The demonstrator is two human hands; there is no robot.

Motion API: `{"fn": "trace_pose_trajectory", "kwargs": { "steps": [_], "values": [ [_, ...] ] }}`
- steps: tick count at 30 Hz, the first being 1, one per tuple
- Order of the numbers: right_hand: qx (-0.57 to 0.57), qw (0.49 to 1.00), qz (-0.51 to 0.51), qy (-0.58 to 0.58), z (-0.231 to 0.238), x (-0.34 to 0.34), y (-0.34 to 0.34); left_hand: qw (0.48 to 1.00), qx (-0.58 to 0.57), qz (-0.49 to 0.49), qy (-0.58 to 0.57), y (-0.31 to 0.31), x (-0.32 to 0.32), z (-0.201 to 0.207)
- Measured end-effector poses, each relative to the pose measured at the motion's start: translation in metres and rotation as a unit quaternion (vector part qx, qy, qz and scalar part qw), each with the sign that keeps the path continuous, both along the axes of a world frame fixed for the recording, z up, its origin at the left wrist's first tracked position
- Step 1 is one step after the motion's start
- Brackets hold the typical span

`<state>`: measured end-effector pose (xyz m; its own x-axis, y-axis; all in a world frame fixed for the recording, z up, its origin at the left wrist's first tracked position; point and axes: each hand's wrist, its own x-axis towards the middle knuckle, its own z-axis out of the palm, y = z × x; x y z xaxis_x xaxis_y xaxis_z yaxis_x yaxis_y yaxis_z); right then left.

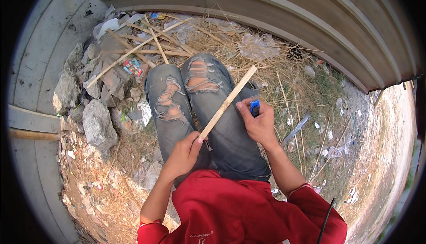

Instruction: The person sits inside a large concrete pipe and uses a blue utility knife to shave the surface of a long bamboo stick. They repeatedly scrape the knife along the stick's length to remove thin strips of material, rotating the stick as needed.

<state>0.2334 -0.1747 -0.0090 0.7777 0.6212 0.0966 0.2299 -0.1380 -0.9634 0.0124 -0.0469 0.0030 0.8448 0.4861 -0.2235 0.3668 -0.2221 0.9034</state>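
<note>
My left hand is closed round the lower end of a flat, pale bamboo strip. The strip slants up to the right across my thighs, its far end free beyond my right knee. Curled beside the strip, my right hand grips a small blue plastic tool with a dark slot. Most of that tool is hidden in the palm, and no blade shows. The right thumb and forefinger are close to the strip, but I cannot tell whether they touch it. Under both hands are my torn dark jeans.
Several bamboo sticks lie crossed past my knees. Grey rocks are heaped at left, beside a pale panel wall. A corrugated metal sheet bounds the far side. Dry straw covers the ground, with a long grey blade-like strip at right.
</note>
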Motion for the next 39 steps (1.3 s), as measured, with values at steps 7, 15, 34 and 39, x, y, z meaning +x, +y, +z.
{"fn": "trace_pose_trajectory", "kwargs": {
  "steps": [7, 15, 34, 39],
  "values": [
    [-0.011, 0.99, 0.059, 0.125, 0.018, 0.027, -0.022, 0.983, -0.181, -0.012, -0.003, 0.008, 0.0, -0.004],
    [-0.143, 0.968, 0.203, -0.037, 0.045, -0.004, -0.024, 0.962, -0.272, 0.008, -0.019, 0.011, 0.02, 0.0],
    [-0.167, 0.95, 0.184, -0.188, -0.001, 0.03, -0.013, 0.971, -0.237, 0.004, 0.011, -0.002, 0.012, -0.024],
    [-0.217, 0.94, 0.068, -0.255, -0.018, 0.08, -0.001, 0.968, -0.245, 0.027, 0.044, -0.004, 0.006, -0.012]
  ]
}}
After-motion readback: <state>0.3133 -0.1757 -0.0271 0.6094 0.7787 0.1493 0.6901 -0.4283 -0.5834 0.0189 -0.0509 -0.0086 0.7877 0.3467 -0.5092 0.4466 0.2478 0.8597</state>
